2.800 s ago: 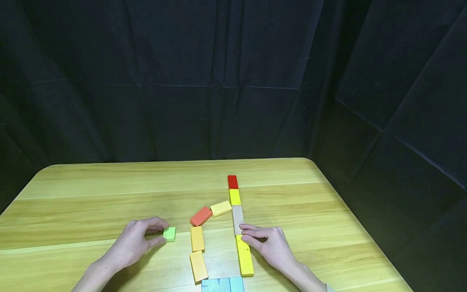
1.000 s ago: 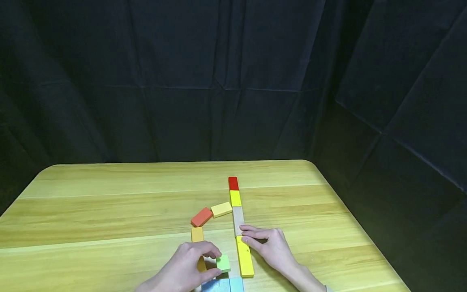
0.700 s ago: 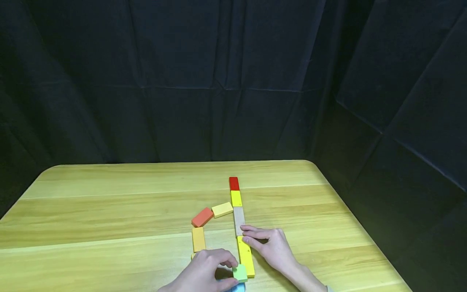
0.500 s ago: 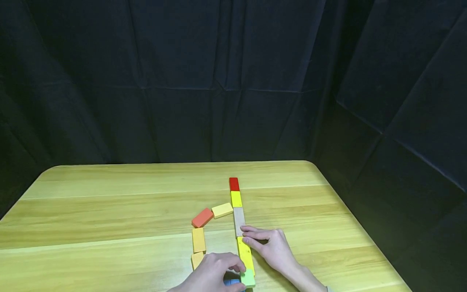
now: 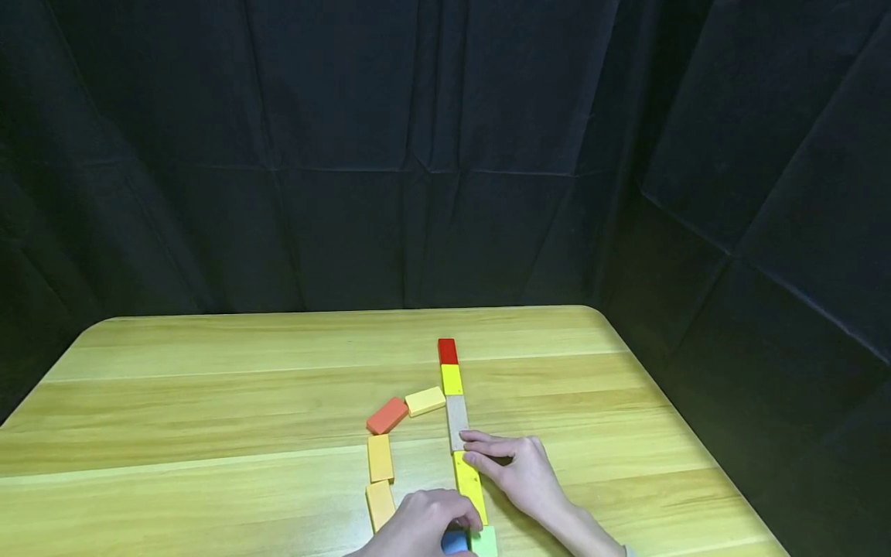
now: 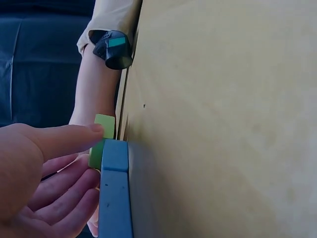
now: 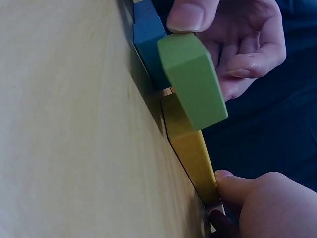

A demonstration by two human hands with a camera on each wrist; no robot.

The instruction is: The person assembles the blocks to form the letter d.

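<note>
My left hand (image 5: 421, 526) pinches a small green block (image 5: 485, 541) between thumb and fingers, at the near end of the long yellow block (image 5: 469, 489). In the right wrist view the green block (image 7: 195, 87) overlaps that yellow block's end. Blue blocks (image 6: 115, 203) lie right beside it in the left wrist view; the left hand mostly covers them in the head view. My right hand (image 5: 525, 476) touches the row where the grey block (image 5: 456, 424) meets the long yellow one, thumb on the yellow, fingertips on the grey.
A short yellow block (image 5: 452, 380) and a red block (image 5: 448, 351) continue the row away from me. To its left curve a pale yellow block (image 5: 425, 401), an orange-red block (image 5: 387, 416) and two orange blocks (image 5: 380, 458). Dark curtains (image 5: 348, 155) stand behind the wooden table (image 5: 209, 387).
My left hand has picked up the green block from the left of the table and carried it right and nearer, to the long yellow block's end. The right hand has stayed put.
</note>
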